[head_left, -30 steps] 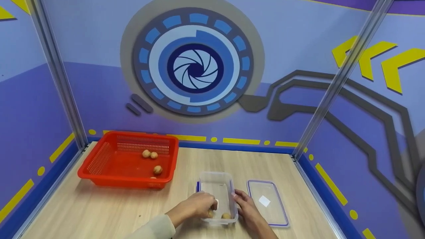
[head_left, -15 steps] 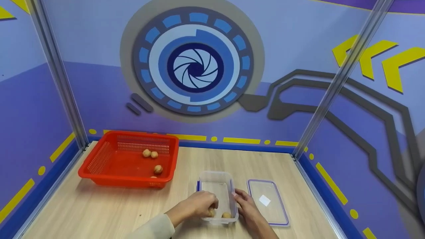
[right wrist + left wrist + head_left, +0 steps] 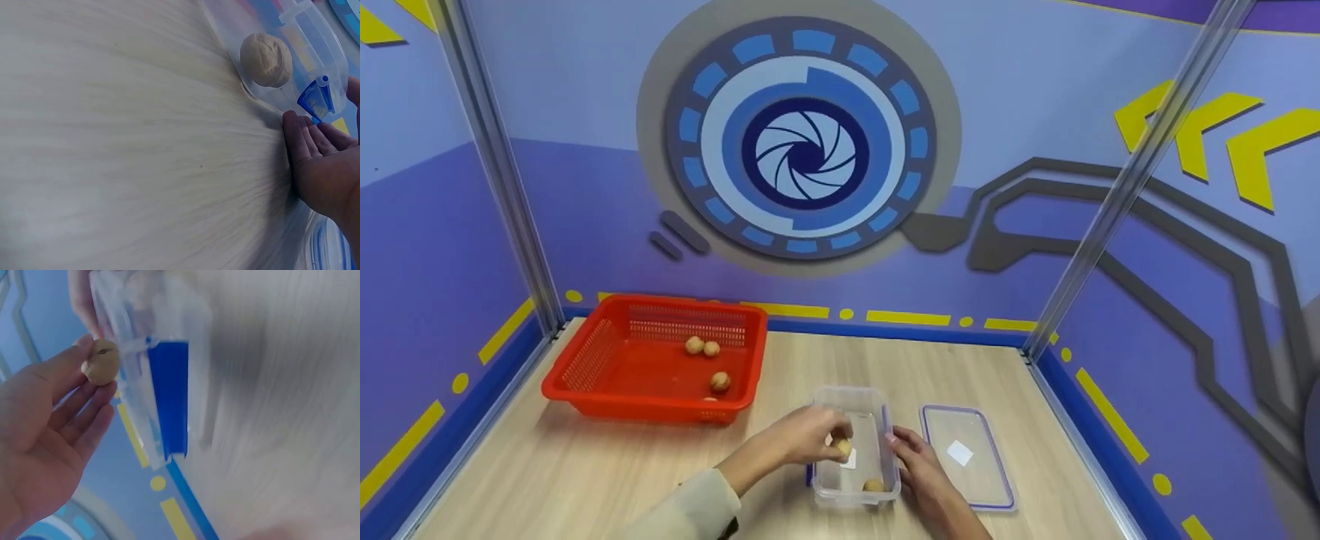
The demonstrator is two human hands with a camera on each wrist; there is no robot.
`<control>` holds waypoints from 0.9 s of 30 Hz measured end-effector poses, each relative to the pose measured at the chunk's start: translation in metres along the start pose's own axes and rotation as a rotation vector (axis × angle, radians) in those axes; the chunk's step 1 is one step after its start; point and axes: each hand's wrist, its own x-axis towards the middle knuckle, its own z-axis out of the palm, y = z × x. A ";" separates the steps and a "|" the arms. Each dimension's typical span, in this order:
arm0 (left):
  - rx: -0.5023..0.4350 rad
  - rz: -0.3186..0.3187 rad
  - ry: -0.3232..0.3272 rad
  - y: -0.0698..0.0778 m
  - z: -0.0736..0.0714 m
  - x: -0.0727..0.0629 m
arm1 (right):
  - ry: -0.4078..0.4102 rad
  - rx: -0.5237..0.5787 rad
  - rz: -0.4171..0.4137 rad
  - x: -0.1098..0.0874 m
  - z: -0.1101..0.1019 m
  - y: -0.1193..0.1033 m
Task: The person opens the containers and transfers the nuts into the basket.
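Note:
Between thumb and fingertips, my left hand [image 3: 810,435] pinches a walnut [image 3: 841,448] over the left side of a clear plastic container [image 3: 847,391]. The left wrist view shows this walnut [image 3: 102,363] close beside the container's wall, with a blue clip [image 3: 169,399] on that side. Another walnut [image 3: 873,486] lies inside at the near right corner; it shows through the wall in the right wrist view. My right hand [image 3: 922,472] holds the container's right side, thumb at the rim and fingers along the outer wall.
A red plastic basket [image 3: 652,409] stands at the back left with several walnuts [image 3: 720,382] in it. The clear lid [image 3: 982,480] with a blue-purple edge lies flat right of the container. Printed panels [image 3: 607,210] enclose the wooden tabletop [image 3: 930,367].
My left hand has lifted the walnut from the container's near left corner, moving up and away from me. The right hand and container have stayed in place.

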 end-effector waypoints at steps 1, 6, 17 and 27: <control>-0.014 -0.005 0.012 -0.002 -0.004 -0.002 | -0.004 -0.004 -0.010 0.001 0.000 0.000; -0.070 -0.024 0.072 -0.011 -0.022 -0.013 | -0.021 -0.003 -0.022 0.001 -0.001 0.001; -0.165 -0.065 0.280 -0.049 -0.059 -0.048 | 0.012 -0.026 0.020 -0.002 0.000 0.002; -0.201 -0.206 0.457 -0.084 -0.080 -0.076 | 0.003 -0.024 -0.009 0.000 0.000 0.000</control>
